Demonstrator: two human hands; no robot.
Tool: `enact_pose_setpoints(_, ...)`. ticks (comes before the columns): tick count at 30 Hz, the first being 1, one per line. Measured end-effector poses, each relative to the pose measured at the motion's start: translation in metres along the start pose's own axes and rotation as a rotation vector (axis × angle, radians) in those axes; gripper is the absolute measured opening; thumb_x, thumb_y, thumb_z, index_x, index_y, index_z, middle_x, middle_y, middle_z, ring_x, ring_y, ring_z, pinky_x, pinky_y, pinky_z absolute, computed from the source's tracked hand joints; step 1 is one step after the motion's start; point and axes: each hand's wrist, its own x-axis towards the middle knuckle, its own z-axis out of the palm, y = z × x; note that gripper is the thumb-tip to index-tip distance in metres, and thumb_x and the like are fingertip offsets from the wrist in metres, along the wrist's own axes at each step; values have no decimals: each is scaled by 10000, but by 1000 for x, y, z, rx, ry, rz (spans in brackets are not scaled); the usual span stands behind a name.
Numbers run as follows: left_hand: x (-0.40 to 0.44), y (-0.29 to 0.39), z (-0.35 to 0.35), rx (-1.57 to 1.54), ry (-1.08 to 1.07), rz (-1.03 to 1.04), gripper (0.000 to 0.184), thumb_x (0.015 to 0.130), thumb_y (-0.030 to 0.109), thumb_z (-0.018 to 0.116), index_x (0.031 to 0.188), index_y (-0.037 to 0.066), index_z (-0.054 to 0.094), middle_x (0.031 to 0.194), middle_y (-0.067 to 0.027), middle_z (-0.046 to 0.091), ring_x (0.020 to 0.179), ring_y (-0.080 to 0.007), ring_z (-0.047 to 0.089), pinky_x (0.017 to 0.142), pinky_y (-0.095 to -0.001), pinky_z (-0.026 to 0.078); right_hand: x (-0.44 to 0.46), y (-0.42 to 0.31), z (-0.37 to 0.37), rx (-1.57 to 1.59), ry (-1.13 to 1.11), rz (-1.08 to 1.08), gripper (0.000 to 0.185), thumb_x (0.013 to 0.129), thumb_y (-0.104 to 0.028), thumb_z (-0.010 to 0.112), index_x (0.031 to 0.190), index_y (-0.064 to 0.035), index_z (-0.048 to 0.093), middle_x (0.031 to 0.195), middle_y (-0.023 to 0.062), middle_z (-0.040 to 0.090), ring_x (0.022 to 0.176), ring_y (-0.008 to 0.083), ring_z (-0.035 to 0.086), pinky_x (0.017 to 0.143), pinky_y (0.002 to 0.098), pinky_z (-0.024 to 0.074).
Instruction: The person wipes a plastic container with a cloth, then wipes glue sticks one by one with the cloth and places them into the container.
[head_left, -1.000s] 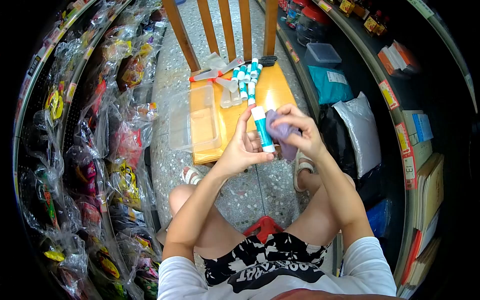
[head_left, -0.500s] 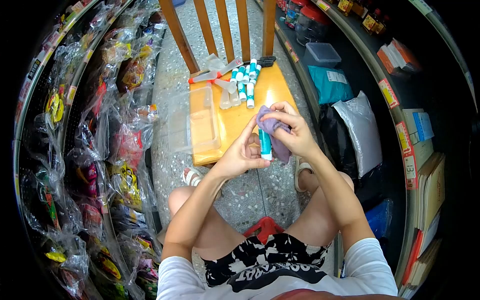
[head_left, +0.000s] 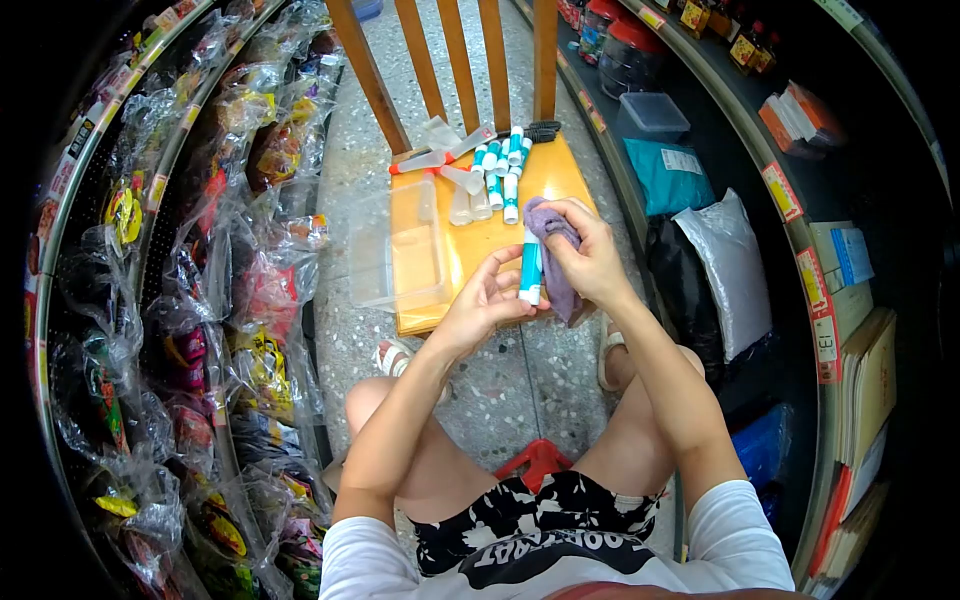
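Note:
A teal-and-white glue stick (head_left: 530,272) stands nearly upright between my hands, above the near edge of the wooden chair seat. My left hand (head_left: 482,306) grips its lower end between thumb and fingers. In my right hand (head_left: 592,258) is a bunched purple cloth (head_left: 563,288), which lies along the right side of the stick and hangs below my fingers. More glue sticks (head_left: 495,190) of the same look lie in a loose pile on the seat (head_left: 470,240). Beside them are several clear bottles with red caps (head_left: 430,160).
A clear plastic box (head_left: 398,285) overhangs the seat's left edge. Black brush-like items (head_left: 543,131) lie at the back, below the chair's slats (head_left: 455,70). Shelves of bagged goods (head_left: 270,300) stand close on the left; parcels (head_left: 725,270) fill the right shelf.
The cloth has come off the front of the stick's top to its right side, so more of the stick shows. The whole view has shifted slightly.

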Motion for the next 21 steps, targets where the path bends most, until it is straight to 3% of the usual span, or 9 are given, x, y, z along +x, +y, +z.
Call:
enact_pose_setpoints(4,-1,1,-1,-260,14,-18,659,879,-44,519,1457,47,216,1242,-179,538,1080,-281,617,905,-352,516,-4,-14,3,50,30,-40,302,768,12,583,1063,-13,636,1208,154,540,1148,265,541,961,342,424)
enact_pose_setpoints(7,-1,-1,-7,-315,28,42,622,893,8,508,1458,47,250,1300,-145,514,1150,-242,573,936,-366,501,-7,-15,1,-72,-117,-282,317,717,-14,610,1027,-49,669,1278,179,497,1215,308,501,1007,370,395)
enact_pose_setpoints(8,-1,-1,-8,-319,33,69,614,898,32,512,1459,50,265,1322,-131,505,1175,-223,556,951,-373,494,-10,-18,2,-112,-149,-355,295,707,-24,633,994,-75,679,1268,194,508,1165,355,540,982,384,432)
enact_pose_setpoints(11,-3,1,2,-310,86,63,560,909,-25,471,1436,31,290,1339,-123,474,1188,-206,545,974,-354,499,-18,-19,5,-275,-244,-389,311,688,-29,640,993,-73,678,1297,209,495,1177,376,529,981,406,438)
enact_pose_setpoints(15,-4,-6,0,-163,40,53,565,933,12,521,1445,29,284,1274,-114,527,1134,-184,577,988,-353,492,-19,-17,5,-247,-67,-366,303,707,-26,631,1005,-63,672,1272,212,515,1127,377,562,944,397,464)
enact_pose_setpoints(21,-2,-9,0,-88,7,-2,598,947,51,541,1467,15,249,1204,-136,569,1060,-226,620,963,-348,499,-12,-10,0,-72,-15,-159,258,778,1,573,1029,-12,635,1087,177,596,1007,338,613,878,362,480)
